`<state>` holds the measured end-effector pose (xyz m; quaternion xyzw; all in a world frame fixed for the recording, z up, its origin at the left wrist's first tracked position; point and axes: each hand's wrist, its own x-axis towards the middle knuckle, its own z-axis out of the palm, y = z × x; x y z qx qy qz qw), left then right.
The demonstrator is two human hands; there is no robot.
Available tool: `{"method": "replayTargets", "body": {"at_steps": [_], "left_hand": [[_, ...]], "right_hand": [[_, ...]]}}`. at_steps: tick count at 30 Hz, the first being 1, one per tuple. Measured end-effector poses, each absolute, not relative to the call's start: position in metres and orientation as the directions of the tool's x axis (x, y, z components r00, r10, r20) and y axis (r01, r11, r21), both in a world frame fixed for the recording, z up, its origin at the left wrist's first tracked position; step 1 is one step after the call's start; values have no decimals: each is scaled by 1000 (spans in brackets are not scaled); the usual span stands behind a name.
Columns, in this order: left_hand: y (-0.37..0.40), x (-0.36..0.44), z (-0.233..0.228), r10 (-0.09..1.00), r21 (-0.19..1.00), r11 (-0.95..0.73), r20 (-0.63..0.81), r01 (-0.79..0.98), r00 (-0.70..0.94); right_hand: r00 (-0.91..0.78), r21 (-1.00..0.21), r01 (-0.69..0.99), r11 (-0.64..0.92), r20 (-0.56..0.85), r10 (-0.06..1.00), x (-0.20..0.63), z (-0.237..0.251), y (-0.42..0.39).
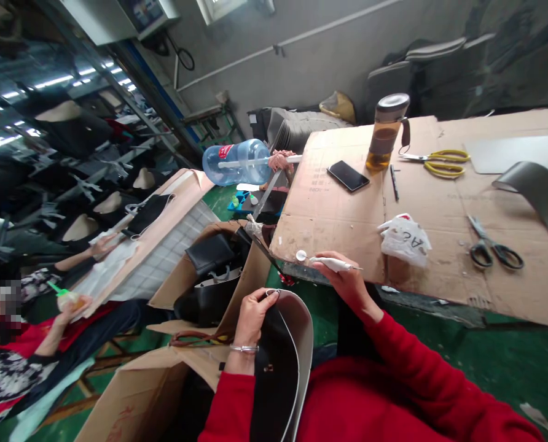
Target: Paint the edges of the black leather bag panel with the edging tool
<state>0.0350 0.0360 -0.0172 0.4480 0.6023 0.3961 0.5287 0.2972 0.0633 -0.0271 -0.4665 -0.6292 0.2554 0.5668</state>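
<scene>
The left hand [252,316] pinches a black leather-like piece [274,368] by its far rim, near the table [324,227], seemingly to steady it, while the right hand [350,287] grasps a white tool [336,264] at the table's near-left corner, apparently for control.

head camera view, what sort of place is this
Probably a workshop for bags or similar goods: black bag-like pieces lie in a cardboard box, the left hand holds a black panel with pale backing, and scissors lie on the table.
</scene>
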Motion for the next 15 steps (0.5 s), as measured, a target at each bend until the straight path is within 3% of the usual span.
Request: {"method": "replayTargets", "body": {"at_steps": [8,15], "left_hand": [[40,42,-14,982,930,180,-189,320,-3],[39,45,-8,982,904,125,-171,409,79]], "right_hand": [[27,-812,349,469,509,861,296,-38,69],[95,-877,286,385,426,900,297,-41,72]]}}
